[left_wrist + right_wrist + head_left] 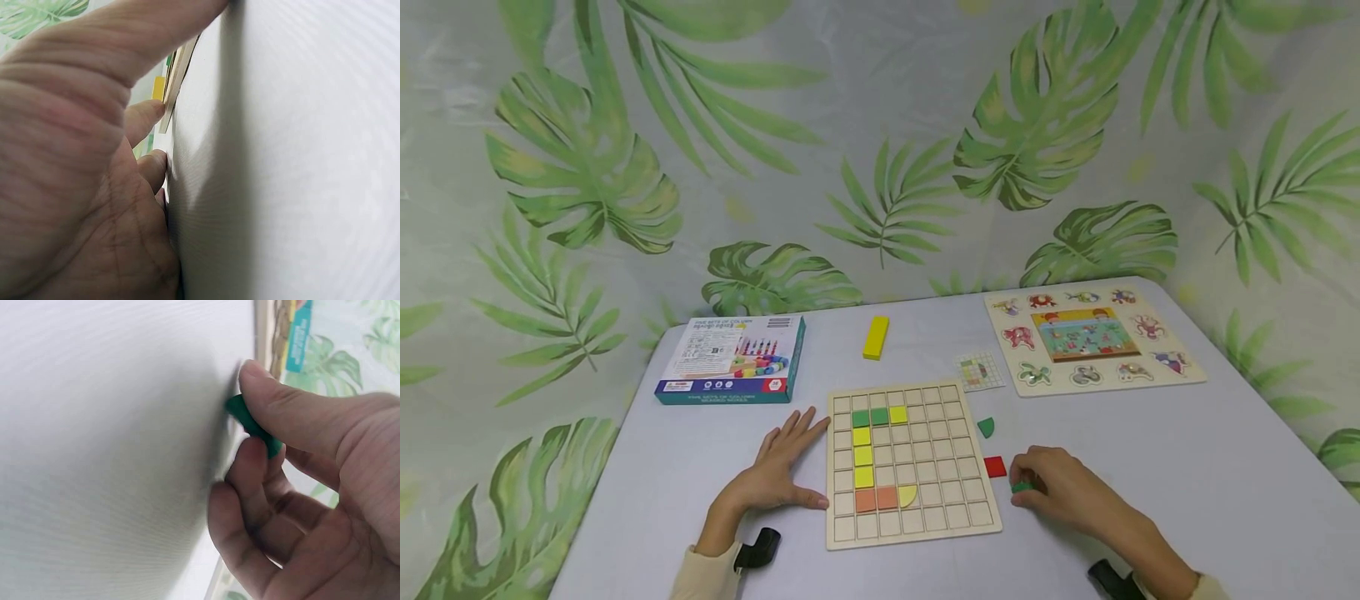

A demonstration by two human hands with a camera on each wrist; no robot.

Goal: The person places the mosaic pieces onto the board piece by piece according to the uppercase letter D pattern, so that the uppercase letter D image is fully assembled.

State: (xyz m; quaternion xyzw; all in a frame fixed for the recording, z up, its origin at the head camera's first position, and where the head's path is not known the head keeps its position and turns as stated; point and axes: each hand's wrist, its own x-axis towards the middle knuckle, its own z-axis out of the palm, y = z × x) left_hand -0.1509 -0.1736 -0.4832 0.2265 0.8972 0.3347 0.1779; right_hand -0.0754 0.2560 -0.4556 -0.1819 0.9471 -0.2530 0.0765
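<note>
A square wooden grid board (936, 520) lies flat in the middle of the table. My left hand (769, 477) rests at its left side, fingers spread, with thumb and index fingertips at the edge. My right hand (1067, 492), right of the board, pinches a small green tile (255, 427) between thumb and fingers; much of its outline is hidden. Green squares (870, 417), several yellow squares (862, 456), salmon squares (876, 498) and a yellow quarter-circle (907, 496) sit in the grid. Beside the board's right edge lie a red tile (995, 467) and a green quarter-circle (987, 427).
Behind the board are a yellow block (876, 337) and a small printed pattern card (979, 372). A boxed set (733, 358) lies at the back left. At the back right is a sea-animal puzzle board (1168, 385). A leaf-patterned curtain (895, 125) hangs behind the table.
</note>
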